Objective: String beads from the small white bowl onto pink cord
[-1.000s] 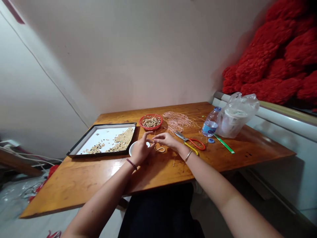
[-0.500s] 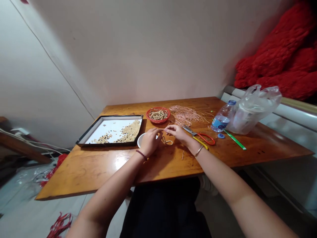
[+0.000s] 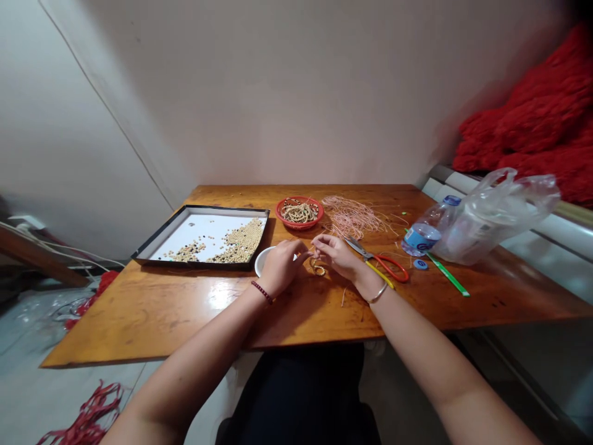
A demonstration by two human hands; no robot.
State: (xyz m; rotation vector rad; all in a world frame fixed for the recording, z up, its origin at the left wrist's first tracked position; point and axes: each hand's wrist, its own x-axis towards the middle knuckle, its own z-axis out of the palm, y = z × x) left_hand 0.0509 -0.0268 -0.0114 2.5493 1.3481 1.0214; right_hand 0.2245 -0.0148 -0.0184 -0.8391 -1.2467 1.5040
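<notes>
My left hand [image 3: 280, 264] and my right hand [image 3: 337, 256] meet over the middle of the table, fingertips nearly touching. Both are closed in a pinch on a thin cord, mostly hidden by the fingers. From it a short string of beads [image 3: 319, 269] hangs or lies in a curl just below the fingertips. A white bowl [image 3: 260, 262] is partly covered by my left hand. Close to my right wrist lie scissors [image 3: 390, 267] with red and yellow handles. Behind the hands is a red basket [image 3: 299, 225] holding beaded strings.
A black-rimmed tray [image 3: 204, 210] of loose pale and dark beads lies at left. Pink cords [image 3: 354, 216] spread behind my right hand. Rightward are a water bottle [image 3: 420, 233], its blue cap [image 3: 420, 264], a green strip [image 3: 449, 275] and a plastic bag [image 3: 491, 216].
My hands have drawn slightly closer together, and the beaded string hangs in a tighter curl nearer my right fingers. The whole view has shifted a little.
</notes>
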